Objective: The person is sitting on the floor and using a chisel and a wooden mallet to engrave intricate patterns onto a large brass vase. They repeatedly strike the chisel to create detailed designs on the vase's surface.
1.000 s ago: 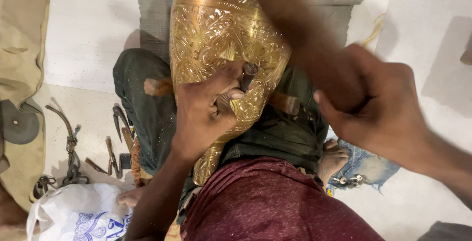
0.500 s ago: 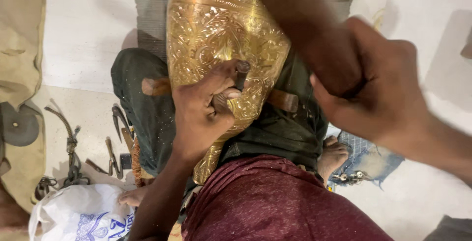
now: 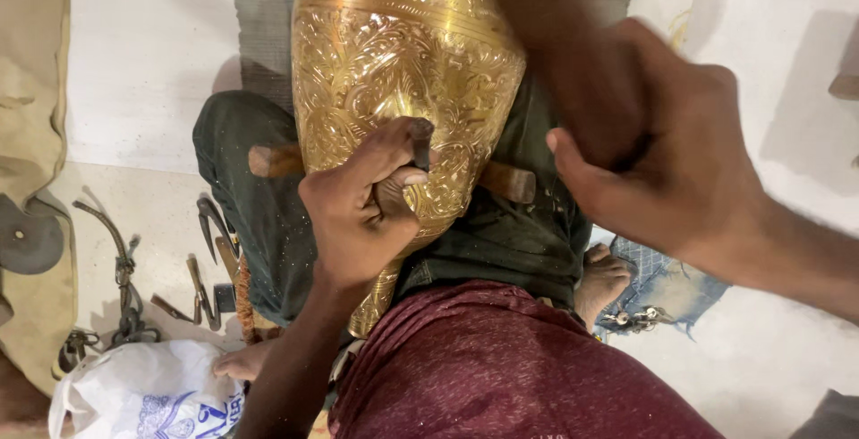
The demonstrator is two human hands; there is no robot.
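Maroon cloth nearest; beyond it the left hand [image 3: 362, 211] pinches a small punch [image 3: 420, 139] against the engraved brass vessel [image 3: 403, 72] across the lap. Right hand [image 3: 658, 166] clenches a blurred handle, raised. Chasing under way; a square, controlled strike seems needed.

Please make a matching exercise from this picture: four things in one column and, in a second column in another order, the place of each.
Things:
1. engraved brass vessel
2. small punch
3. white plastic bag
4. blue cloth

Places:
a. floor, bottom left
b. across the person's lap
c. floor, beside the bare foot
d. in the left hand, tip on the brass

Pairs: 1-b, 2-d, 3-a, 4-c
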